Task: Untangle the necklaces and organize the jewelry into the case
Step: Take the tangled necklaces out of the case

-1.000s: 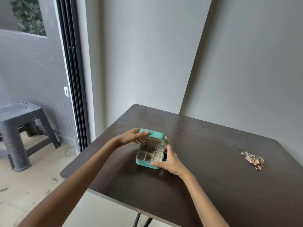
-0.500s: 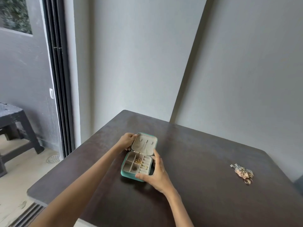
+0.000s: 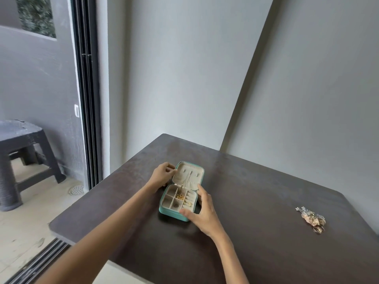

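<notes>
A small teal jewelry case [image 3: 171,214] lies open on the dark table [image 3: 256,201], its beige lid folded back flat. The base has several beige compartments; one holds a small gold chain [image 3: 180,196]. My left hand [image 3: 163,175] grips the lid's left edge with curled fingers. My right hand [image 3: 202,212] holds the base at its right side, thumb on the front corner. A tangled heap of gold and silver necklaces [image 3: 311,217], with a ring at its near end, lies far to the right, apart from both hands.
Grey walls rise close behind the table. To the left is a sliding-door frame [image 3: 86,99], with a dark plastic stool [image 3: 22,156] on the floor outside. The table's left edge runs near the door track.
The case's lid went from partly raised to fully folded back and flat. My left hand followed the lid back; my right hand stayed on the base. The camera view shifted.
</notes>
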Available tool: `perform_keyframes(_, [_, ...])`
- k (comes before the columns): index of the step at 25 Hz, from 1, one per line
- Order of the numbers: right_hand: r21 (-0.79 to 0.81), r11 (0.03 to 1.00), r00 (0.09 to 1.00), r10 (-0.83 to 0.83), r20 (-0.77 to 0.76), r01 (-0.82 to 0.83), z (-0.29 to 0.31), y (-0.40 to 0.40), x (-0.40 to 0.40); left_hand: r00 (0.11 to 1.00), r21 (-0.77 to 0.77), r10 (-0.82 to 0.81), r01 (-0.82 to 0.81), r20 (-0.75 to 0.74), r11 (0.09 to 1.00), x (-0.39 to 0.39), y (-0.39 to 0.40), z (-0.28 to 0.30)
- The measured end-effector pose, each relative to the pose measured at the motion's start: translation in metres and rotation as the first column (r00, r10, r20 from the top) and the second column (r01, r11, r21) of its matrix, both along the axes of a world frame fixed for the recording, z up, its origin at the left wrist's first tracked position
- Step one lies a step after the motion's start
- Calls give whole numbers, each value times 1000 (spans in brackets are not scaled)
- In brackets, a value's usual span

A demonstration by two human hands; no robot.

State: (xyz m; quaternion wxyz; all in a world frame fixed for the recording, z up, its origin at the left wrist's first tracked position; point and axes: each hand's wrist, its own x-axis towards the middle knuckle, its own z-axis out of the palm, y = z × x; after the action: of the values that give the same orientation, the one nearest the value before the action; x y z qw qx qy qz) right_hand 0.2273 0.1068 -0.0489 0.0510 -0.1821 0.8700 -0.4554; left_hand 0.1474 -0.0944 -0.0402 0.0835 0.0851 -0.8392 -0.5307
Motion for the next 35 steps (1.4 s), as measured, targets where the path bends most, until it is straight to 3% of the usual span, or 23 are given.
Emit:
perform_keyframes(3, [-120, 992, 997, -41, 64, 48, 3, 8, -7, 997, 72, -74, 73, 20, 995, 7, -1, -4])
perform_keyframes(5, [-89, 994, 995, -62, 74, 68, 3, 8, -9, 987, 108, -148, 142, 55, 984, 13, -5, -3])
perform_keyframes(14, [12, 995, 988, -92, -121, 94, -3, 4, 4, 973, 178, -229, 226, 1, 958, 26, -6, -5])
perform_keyframes(16, [133, 981, 964, -108, -244, 143, 7, 4, 5, 974, 174, -228, 223, 11, 959, 26, -4, -3])
perform_keyframes(19, [421, 896, 934, 22, -356, 139, 24, 0, 3, 966, 143, -253, 245, 44, 959, 25, -5, 2])
perform_keyframes(23, [536, 831, 916, 87, -391, 149, 39, -9, 1, 979, 68, -204, 202, 17, 977, 25, -5, 4])
perform_keyframes(26, [310, 940, 957, -52, -286, 144, 55, -11, -4, 966, -75, -161, 149, -202, 986, 29, 2, 16])
perform_keyframes(28, [64, 990, 974, -111, -195, 126, 73, -10, -9, 916, 40, -330, 347, -230, 937, 34, 8, 36])
perform_keyframes(31, [-157, 985, 994, -79, -75, 66, 100, -9, -12, 769, 219, -610, 640, -191, 737, 41, 14, 59])
perform_keyframes(33, [-239, 969, 996, -70, -53, 56, 109, -10, -14, 722, 209, -663, 691, -198, 692, 44, 15, 65])
perform_keyframes(35, [-272, 960, 994, -93, -64, 72, 114, -9, -16, 741, 196, -629, 670, -236, 716, 47, 18, 67])
